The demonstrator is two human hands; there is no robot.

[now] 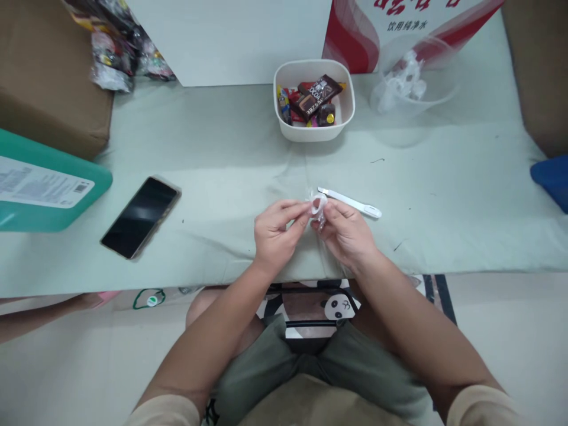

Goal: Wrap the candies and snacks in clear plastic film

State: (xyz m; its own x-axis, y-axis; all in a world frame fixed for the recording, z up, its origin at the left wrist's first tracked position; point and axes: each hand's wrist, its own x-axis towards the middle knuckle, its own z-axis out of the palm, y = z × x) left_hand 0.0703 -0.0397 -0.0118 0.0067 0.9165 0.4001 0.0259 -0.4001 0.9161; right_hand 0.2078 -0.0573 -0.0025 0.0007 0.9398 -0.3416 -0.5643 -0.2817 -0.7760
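Observation:
Between my fingertips is a small white ring-shaped piece [318,205] with clear crinkled plastic around it. My left hand [280,229] pinches it from the left, and my right hand [347,232] grips it from the right. Just behind my right hand, a white slim tool [350,202] with a short metal tip lies slantwise on the pale green cloth. Farther back stands a white tub [314,135] holding several wrapped snacks [316,97]. To its right, a clear plastic bowl [444,89] contains crumpled white plastic pieces [406,80].
A black phone [141,217] lies at the left, beside a green container [53,183] and a brown box [48,77]. White and red boxes [352,35] line the back. A blue object [552,180] is at the right edge. Another person's leg [48,313] shows at lower left.

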